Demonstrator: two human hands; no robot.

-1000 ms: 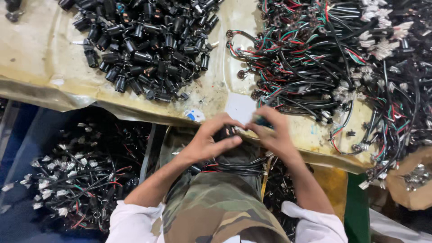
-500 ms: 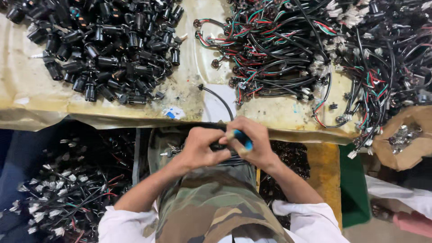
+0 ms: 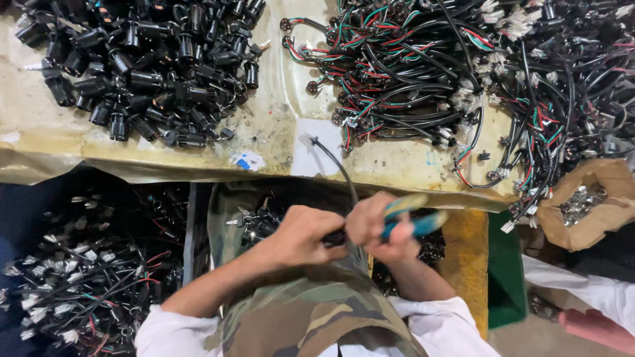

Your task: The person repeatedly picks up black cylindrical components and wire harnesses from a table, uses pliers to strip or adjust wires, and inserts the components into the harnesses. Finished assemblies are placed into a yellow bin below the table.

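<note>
1. While a worktable [image 3: 198, 155] covered in stained yellowish sheeting fills the upper frame, a heap of black cylindrical connectors [image 3: 145, 63] sits at ten o'clock and a tangle of red, green and black wire harnesses [image 3: 463, 73] sprawls from twelve to two o'clock.
2. At eight o'clock, a dark bin holds a pile of wired pieces [image 3: 86, 291], apparently finished; the table heaps suggest much work remains.
3. At three o'clock, a brown paper bag [image 3: 592, 201] holds small metal parts.
4. At centre, the left hand [image 3: 301, 235] curls tightly around a black cable [image 3: 337, 165] whose free end arcs up to twelve o'clock.
5. Touching it, the right hand [image 3: 377, 231] is clenched on blue-handled pliers [image 3: 413, 218], the tool's nose hidden.
</note>
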